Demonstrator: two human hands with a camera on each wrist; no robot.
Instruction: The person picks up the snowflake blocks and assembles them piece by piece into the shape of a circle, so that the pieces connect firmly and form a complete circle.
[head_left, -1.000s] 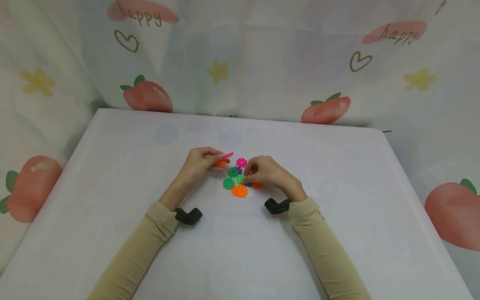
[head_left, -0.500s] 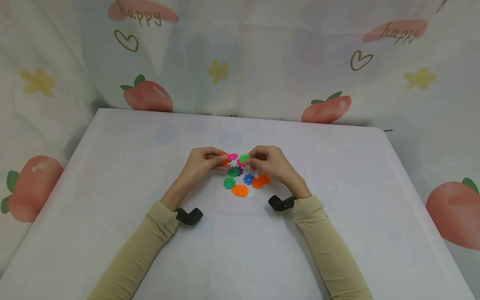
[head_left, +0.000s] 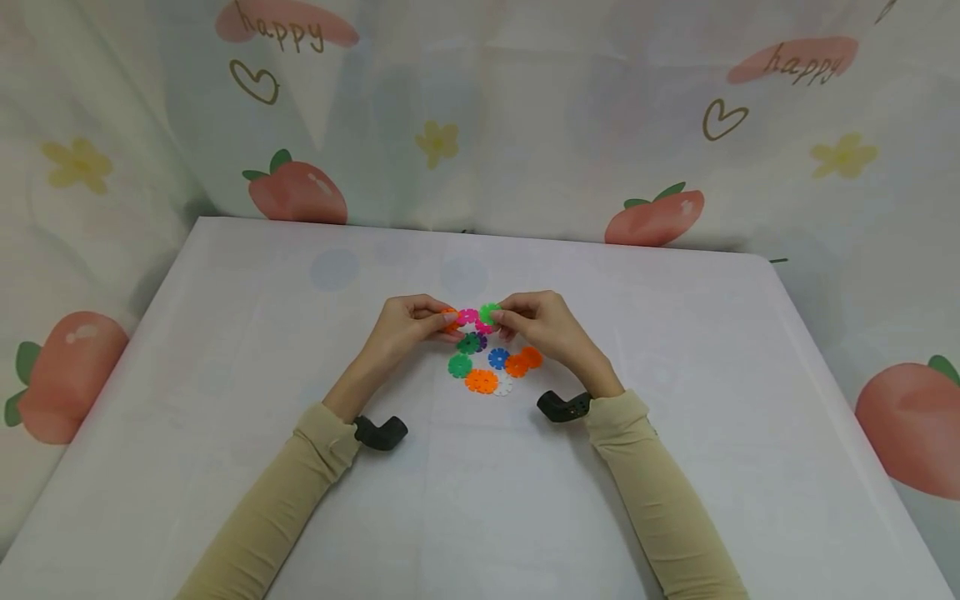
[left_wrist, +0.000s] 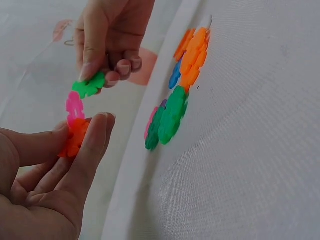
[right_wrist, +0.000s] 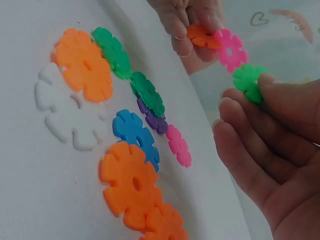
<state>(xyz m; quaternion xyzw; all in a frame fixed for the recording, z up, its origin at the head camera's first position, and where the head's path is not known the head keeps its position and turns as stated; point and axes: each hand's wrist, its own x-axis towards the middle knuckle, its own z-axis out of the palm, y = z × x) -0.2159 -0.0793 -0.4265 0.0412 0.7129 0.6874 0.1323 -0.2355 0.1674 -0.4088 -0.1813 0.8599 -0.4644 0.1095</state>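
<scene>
My left hand [head_left: 408,325] pinches an orange snowflake disc [left_wrist: 76,137] between thumb and fingers. A pink snowflake disc [right_wrist: 230,50] sticks out from the orange one, joined at its edge. My right hand [head_left: 551,329] pinches a light green snowflake disc [right_wrist: 248,82] by its edge. In both wrist views the green disc's rim meets the pink disc's rim; whether their slots interlock I cannot tell. Both hands are raised just above the far side of a small group of loose discs, with thumbs facing each other.
On the white table [head_left: 480,500] lie loose discs: a blue one [right_wrist: 135,137], a white one [right_wrist: 67,112], a purple one [right_wrist: 151,116], a pink one [right_wrist: 178,145], plus several orange and green ones. A printed curtain [head_left: 525,125] hangs behind the table.
My right hand has picked the light green disc from the group and lifted it up and away, to the pink disc. My left hand has turned the joined orange and pink discs slightly.
</scene>
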